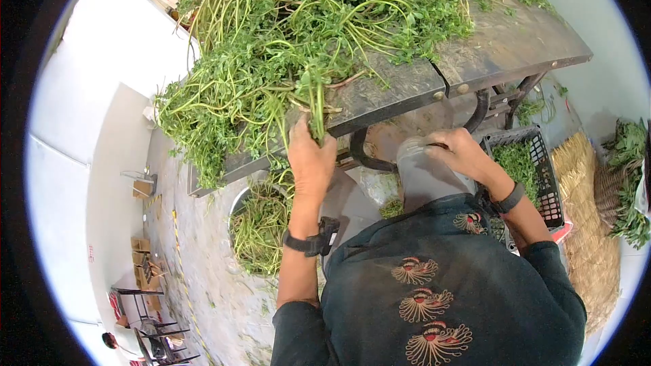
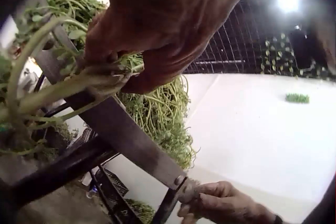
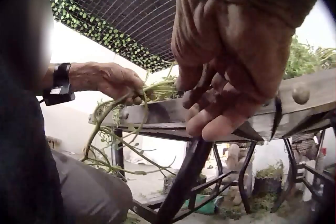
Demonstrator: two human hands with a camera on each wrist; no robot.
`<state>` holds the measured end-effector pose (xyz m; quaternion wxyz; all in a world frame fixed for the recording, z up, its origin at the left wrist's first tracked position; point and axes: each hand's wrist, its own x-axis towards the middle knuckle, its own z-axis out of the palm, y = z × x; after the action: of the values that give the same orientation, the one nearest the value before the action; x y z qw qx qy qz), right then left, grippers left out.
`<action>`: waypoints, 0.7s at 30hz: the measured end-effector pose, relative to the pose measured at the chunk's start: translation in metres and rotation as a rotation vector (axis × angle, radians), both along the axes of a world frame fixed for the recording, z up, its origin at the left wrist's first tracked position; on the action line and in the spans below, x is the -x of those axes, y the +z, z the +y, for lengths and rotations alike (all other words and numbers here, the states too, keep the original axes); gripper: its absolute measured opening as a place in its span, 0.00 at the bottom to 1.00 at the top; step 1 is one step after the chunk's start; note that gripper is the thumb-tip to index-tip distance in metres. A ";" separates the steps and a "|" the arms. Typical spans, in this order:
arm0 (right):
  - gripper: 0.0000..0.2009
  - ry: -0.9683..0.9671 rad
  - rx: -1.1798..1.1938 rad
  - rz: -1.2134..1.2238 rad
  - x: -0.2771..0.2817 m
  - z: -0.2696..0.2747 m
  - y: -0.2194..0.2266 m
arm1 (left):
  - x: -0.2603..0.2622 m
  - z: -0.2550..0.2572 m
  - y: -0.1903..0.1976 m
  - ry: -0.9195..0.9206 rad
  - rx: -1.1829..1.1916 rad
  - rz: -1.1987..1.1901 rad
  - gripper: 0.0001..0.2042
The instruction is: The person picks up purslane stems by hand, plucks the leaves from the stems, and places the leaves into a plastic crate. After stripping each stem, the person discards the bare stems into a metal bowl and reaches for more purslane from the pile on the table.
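Stems of a green leafy plant [image 2: 79,85] are pinched between the thumb and fingers of my left hand [image 1: 312,159], at the front edge of the table [image 1: 393,95]. In the right wrist view the stems [image 3: 102,116] hang from that hand below the table edge. My right hand [image 1: 464,156] is off to the right, in front of the table and over the knee, with its fingers loosely bent and nothing seen in them. A large heap of the same greens [image 1: 291,34] covers the left and back of the tabletop.
A round container of cut stems [image 1: 261,230] stands on the floor below left. On the right are a black crate of greens [image 1: 519,166], a straw-coloured bundle [image 1: 583,210] and more leaves [image 1: 627,149]. Metal table legs [image 1: 363,152] are near the knees.
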<state>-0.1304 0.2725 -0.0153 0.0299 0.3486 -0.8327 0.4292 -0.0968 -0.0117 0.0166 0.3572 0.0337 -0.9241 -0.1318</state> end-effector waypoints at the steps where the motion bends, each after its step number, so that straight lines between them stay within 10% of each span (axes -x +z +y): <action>1: 0.10 0.049 0.043 0.029 0.001 -0.007 0.004 | -0.004 -0.009 0.002 -0.091 -0.326 -0.177 0.21; 3: 0.09 0.047 0.039 0.035 0.001 -0.018 0.016 | -0.014 -0.006 0.006 -0.280 -0.983 -0.299 0.09; 6: 0.08 0.043 0.061 0.107 0.007 -0.034 0.028 | -0.021 -0.006 0.010 -0.328 -1.188 -0.291 0.05; 16: 0.13 0.140 -0.071 0.674 0.034 -0.116 0.056 | -0.030 0.004 0.017 -0.364 -1.289 -0.248 0.07; 21: 0.22 -0.033 -0.093 0.352 0.093 -0.133 0.047 | -0.051 0.002 0.015 -0.390 -1.294 -0.268 0.10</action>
<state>-0.2236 0.1395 0.0319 0.1659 0.4058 -0.8392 0.3219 -0.0455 -0.0095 0.0311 0.1179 0.0891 -0.6849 -0.7135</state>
